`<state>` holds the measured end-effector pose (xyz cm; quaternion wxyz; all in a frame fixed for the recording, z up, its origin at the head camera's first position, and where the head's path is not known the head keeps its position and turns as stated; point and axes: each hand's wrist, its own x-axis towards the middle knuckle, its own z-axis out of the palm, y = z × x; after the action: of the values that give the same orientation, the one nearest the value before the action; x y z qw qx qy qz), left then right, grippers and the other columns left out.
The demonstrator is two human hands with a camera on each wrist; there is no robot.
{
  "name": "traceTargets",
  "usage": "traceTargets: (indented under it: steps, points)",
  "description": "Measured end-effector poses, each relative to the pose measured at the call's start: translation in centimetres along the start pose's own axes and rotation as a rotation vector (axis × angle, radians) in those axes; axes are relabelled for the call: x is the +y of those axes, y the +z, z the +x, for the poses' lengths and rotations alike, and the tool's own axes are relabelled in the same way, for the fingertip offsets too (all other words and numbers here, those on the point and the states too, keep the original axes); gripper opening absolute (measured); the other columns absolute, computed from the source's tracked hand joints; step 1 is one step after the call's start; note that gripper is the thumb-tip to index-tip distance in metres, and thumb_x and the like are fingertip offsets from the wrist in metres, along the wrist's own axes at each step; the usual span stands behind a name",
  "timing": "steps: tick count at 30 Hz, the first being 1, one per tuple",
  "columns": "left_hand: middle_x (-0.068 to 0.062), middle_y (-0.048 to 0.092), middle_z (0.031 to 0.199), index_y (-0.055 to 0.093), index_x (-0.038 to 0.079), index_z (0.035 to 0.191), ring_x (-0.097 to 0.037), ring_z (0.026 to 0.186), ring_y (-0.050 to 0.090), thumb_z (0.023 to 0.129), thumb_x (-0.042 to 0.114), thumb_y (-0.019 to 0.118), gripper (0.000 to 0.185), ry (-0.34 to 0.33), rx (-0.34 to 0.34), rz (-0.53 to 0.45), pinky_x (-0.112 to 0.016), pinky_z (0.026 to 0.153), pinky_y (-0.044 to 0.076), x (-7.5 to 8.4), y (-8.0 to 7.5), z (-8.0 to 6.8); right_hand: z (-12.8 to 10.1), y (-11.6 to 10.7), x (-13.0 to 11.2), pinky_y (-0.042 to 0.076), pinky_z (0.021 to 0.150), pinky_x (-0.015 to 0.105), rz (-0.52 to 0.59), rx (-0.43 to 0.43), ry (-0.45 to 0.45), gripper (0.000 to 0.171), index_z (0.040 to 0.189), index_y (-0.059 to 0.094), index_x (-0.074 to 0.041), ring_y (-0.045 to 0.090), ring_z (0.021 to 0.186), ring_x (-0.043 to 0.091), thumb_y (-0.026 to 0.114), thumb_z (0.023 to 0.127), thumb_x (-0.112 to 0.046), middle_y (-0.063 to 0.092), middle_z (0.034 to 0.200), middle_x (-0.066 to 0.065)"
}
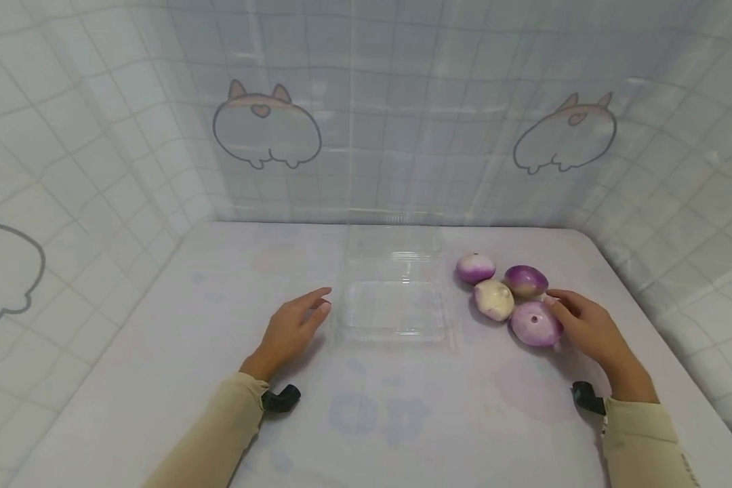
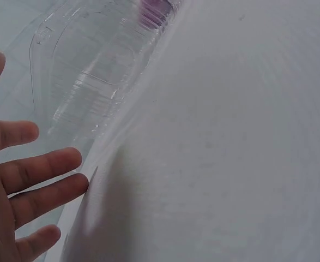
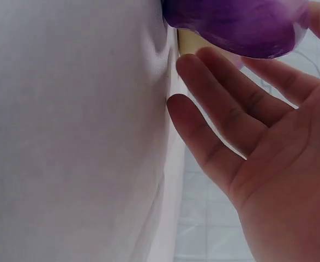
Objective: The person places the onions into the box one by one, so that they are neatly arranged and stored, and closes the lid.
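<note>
Four is avoided here: several purple-and-white onions lie grouped at the right of the table, the nearest onion beside my right hand. That hand's thumb and forefinger are right at this onion's side, while its other fingers extend below the onion in the right wrist view. A clear plastic clamshell box lies in the middle with its lid folded back. Left of the box, my left hand hovers with spread, relaxed fingers and holds nothing.
A pale table with faint prints spreads below. White grid-patterned curtains with dog drawings enclose the back and both sides. Dark bands circle both wrists at the beige sleeves.
</note>
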<state>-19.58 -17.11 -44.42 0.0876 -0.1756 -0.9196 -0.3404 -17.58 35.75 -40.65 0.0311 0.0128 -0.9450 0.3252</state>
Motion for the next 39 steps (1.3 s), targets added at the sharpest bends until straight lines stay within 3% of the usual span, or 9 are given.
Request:
traceTargets:
  steps: [10,14,19,22,26,30,33,37,39]
  points:
    - [0.001,0.062,0.134,0.033,0.022,0.157,-0.020,0.123,0.058,0.104,0.048,0.050,0.062,0.023,-0.130,-0.173,-0.053,0.106,0.042,0.2,-0.5,0.3,-0.1,-0.3,0.3,0.034,0.102,0.071,0.007,-0.094,-0.031,0.061,0.140,0.051,0.005,0.044,0.127,0.052,0.043,0.106,-0.044,0.051,0.137,0.034]
    - [-0.002,0.056,0.142,0.028,0.027,0.159,-0.019,0.123,0.059,0.103,0.046,0.054,0.065,0.046,-0.137,-0.191,-0.055,0.107,0.040,0.0,-0.4,0.1,-0.1,-0.3,0.3,0.034,0.102,0.070,0.009,-0.112,-0.062,0.058,0.139,0.052,0.004,0.045,0.127,0.050,0.048,0.105,-0.043,0.053,0.137,0.032]
    - [-0.006,0.052,0.146,0.031,0.024,0.158,-0.020,0.122,0.059,0.103,0.040,0.056,0.063,0.095,-0.134,-0.195,-0.056,0.106,0.040,-0.3,0.0,-0.3,-0.2,-0.3,0.6,0.039,0.102,0.064,0.018,-0.130,-0.113,0.053,0.139,0.053,0.006,0.046,0.128,0.048,0.051,0.105,-0.035,0.054,0.137,0.030]
    - [-0.005,0.051,0.147,0.033,0.023,0.158,-0.020,0.124,0.058,0.103,0.040,0.055,0.061,0.119,-0.149,-0.188,-0.054,0.107,0.040,-0.2,0.2,-0.4,-0.4,-0.4,0.8,0.044,0.101,0.057,0.011,-0.130,-0.117,0.052,0.138,0.053,0.007,0.048,0.126,0.047,0.052,0.105,-0.034,0.055,0.136,0.030]
    - [-0.004,0.052,0.146,0.035,0.026,0.157,-0.019,0.124,0.057,0.104,0.041,0.054,0.058,0.127,-0.149,-0.165,-0.054,0.107,0.041,0.1,0.1,-0.4,-0.6,-0.4,0.9,0.047,0.096,0.031,0.007,-0.121,-0.119,0.052,0.136,0.055,0.007,0.052,0.122,0.043,0.054,0.104,-0.034,0.059,0.132,0.028]
    - [-0.003,0.054,0.143,0.037,0.031,0.156,-0.020,0.122,0.057,0.103,0.040,0.055,0.056,0.123,-0.150,-0.143,-0.054,0.107,0.041,0.3,0.0,-0.4,-0.5,-0.3,1.0,0.041,0.086,0.011,0.005,-0.115,-0.123,0.052,0.134,0.057,0.006,0.054,0.118,0.038,0.056,0.103,-0.035,0.062,0.128,0.025]
    - [-0.004,0.056,0.139,0.039,0.030,0.155,-0.020,0.120,0.057,0.104,0.039,0.055,0.055,0.132,-0.151,-0.120,-0.052,0.106,0.042,0.2,0.0,-0.3,-0.4,-0.2,1.0,0.045,0.090,0.020,-0.004,-0.117,-0.123,0.052,0.134,0.057,0.006,0.054,0.117,0.038,0.056,0.103,-0.036,0.062,0.127,0.025]
    - [-0.006,0.057,0.137,0.042,0.025,0.154,-0.021,0.120,0.057,0.104,0.038,0.054,0.053,0.144,-0.148,-0.098,-0.052,0.104,0.044,0.1,0.0,-0.2,-0.3,-0.2,0.9,0.048,0.096,0.046,0.001,-0.121,-0.121,0.052,0.134,0.056,0.007,0.054,0.118,0.042,0.055,0.103,-0.035,0.061,0.128,0.026]
    - [-0.007,0.057,0.137,0.044,0.023,0.153,-0.021,0.120,0.057,0.104,0.039,0.054,0.053,0.144,-0.149,-0.097,-0.052,0.104,0.044,0.2,0.0,-0.2,-0.3,-0.2,0.8,0.049,0.096,0.045,-0.004,-0.114,-0.120,0.051,0.134,0.057,0.006,0.055,0.117,0.041,0.056,0.103,-0.035,0.062,0.128,0.025]
